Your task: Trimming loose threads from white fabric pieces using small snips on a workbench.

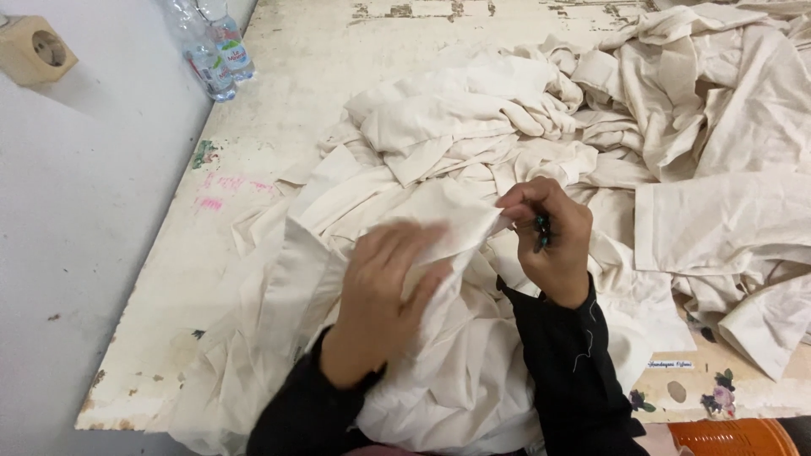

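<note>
A heap of cream-coloured cloth pieces (507,135) covers much of a worn white table (279,93). My left hand (380,295) grips a fold of the nearest cream cloth (439,219), its fingers blurred. My right hand (549,232) pinches the same fold's edge and also holds a small dark tool (541,232), probably thread snips, between its fingers. Both arms wear black sleeves. The two hands are close together over the cloth near the table's front edge.
Two clear plastic bottles (215,51) stand at the table's far left corner against a white wall. A beige wall socket (34,51) is at the upper left. An orange basket (731,437) shows below the front right edge.
</note>
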